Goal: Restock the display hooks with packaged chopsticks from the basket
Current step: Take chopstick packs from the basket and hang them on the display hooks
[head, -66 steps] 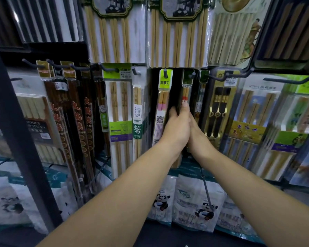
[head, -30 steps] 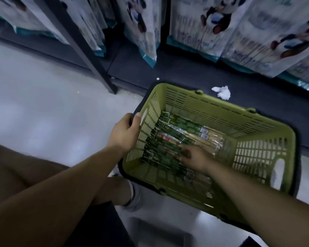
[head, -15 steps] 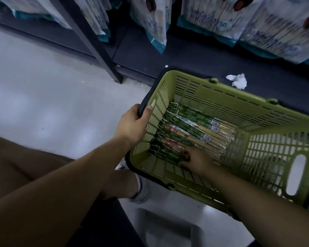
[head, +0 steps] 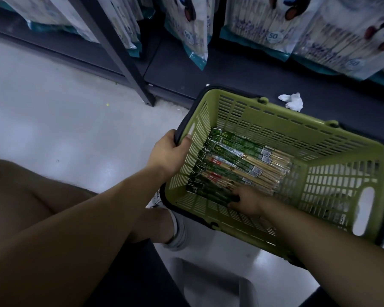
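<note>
Head cam, looking straight down. The green basket (head: 297, 117) sits on the floor (head: 64, 111), right at the foot of the shelf (head: 177, 69).

L hand (head: 169, 156) is clamped round the dark handle (head: 182, 127) at the basket's left end, fingers wrapped over it; steadying it, by the look.

R hand (head: 246, 200) is down inside the basket, fingers curled onto the nearest pack (head: 211, 192), a dark green one by the near wall. Reads as a pinch. That pack lies flat w/ the others, not lifted yet.

The rest of the chopsticks (head: 248, 165) lie side by side across the bottom, green header cards toward the L hand, bamboo ends toward the far end. A full layer, so plenty of stock left.

Hooks are not in frame, so can't say how full they are. Bags (head: 264, 21) hang low over the shelf, and a crumpled tissue (head: 292, 101) lies just beyond the basket.

Progress, my read: mid-job, pick stage. This pack has to come up and go on a hook, then repeat for the rest.
</note>
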Demonstrator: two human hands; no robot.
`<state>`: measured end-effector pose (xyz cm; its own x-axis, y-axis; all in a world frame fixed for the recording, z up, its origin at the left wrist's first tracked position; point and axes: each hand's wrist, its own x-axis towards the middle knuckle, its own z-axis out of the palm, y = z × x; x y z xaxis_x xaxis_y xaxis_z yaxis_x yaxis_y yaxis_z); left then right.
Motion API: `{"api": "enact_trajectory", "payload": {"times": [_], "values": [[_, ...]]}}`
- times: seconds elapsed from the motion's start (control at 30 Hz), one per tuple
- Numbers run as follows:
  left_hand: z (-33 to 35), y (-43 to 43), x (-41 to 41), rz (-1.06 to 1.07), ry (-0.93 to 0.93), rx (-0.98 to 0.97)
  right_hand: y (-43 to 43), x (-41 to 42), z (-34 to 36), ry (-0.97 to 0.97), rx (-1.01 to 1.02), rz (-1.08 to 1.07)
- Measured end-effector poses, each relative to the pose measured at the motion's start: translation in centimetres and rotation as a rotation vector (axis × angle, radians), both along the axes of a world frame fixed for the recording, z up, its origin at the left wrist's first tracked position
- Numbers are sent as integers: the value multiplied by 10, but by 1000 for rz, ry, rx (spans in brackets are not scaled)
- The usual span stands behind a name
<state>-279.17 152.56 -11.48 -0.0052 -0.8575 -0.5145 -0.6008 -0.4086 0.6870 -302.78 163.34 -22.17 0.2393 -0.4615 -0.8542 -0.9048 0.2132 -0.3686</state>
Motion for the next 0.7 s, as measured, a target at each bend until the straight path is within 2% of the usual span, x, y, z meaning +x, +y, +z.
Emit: {"api": "enact_trajectory", "payload": {"times": [0.2, 0.27, 0.33, 0.4, 0.47, 0.57, 0.63, 0.7], "values": [[9, 2, -1, 19, 25, 44, 3, -16, 14, -1, -16, -91], [13, 5, -2, 36, -34, -109, -3, -22, 26, -22, -78, -179], [22, 7, -4, 51, -136, -387, -16, -24, 48, -68, -173, -308], [34, 7, -9, 77, -92, -485, -32, -21, 77, -144, -266, -470], [45, 7, -15, 68, 40, -331, -46, -11, 109, -237, -310, -585], [60, 15, -29, -8, 454, 62, -56, 17, 149, -388, -382, -571], [62, 23, -41, 21, 598, 145, -55, 37, 163, -470, -424, -473], [62, 26, -46, 164, 592, 128, -52, 51, 166, -537, -407, -424]]}}
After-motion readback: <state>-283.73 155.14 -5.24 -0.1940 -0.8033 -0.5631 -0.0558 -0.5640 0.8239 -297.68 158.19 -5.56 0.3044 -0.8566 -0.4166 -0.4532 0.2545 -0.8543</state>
